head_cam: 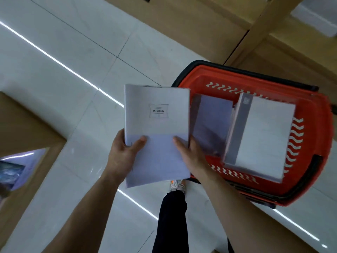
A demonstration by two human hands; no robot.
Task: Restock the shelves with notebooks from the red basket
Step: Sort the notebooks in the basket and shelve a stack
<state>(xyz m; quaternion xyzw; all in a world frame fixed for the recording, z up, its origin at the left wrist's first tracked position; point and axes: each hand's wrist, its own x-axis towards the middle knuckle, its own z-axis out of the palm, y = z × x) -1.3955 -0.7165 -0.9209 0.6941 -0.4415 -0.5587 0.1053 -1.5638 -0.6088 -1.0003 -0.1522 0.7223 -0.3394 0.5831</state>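
Observation:
A pale lilac notebook (156, 125) with a small boxed label on its cover is held above the floor, just left of the red basket (310, 136). My left hand (124, 152) grips its lower left edge with the thumb on the cover. My right hand (189, 154) grips its lower right edge. It looks like a thin stack, but I cannot tell how many. Inside the basket lie a darker lilac notebook (209, 125) and a stack of white notebooks with a grey spine (262, 137).
The basket stands on glossy white floor tiles (63, 52). Wooden shelf units (200, 19) run along the top and right. Another wooden unit (21, 125) sits at the left, with packaged goods (12, 172) on it. My leg and shoe (175, 187) are below the notebook.

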